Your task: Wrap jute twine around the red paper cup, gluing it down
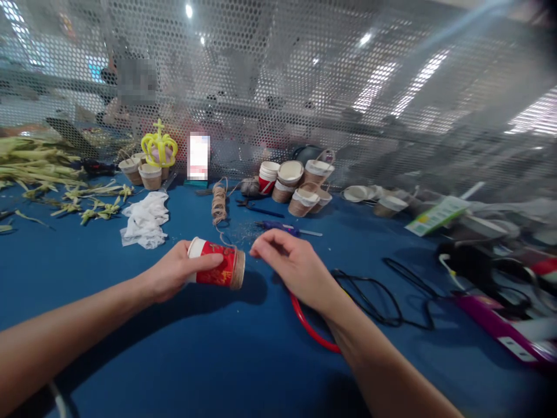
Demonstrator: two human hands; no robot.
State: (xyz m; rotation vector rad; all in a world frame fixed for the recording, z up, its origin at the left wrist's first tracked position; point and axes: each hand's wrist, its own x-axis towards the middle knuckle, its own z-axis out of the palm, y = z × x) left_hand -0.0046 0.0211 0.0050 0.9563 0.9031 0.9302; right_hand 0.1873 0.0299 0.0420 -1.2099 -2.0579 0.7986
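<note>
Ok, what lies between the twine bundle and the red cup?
In the head view, a thin twine strand stretches between the twine bundle and the red cup.

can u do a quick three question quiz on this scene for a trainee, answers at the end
1. Multiple choice: the left hand holds a red and white cup. Where is the band of brown twine on it?
A) around the white rim
B) around the end nearer the right hand
C) around the middle

2. True or false: in the picture, the yellow crown-shaped item is to the left of the wound twine bundle.

3. Fill in the blank: the crumpled white item lies on a ____ table top.

Key: 1. B; 2. True; 3. blue
</note>
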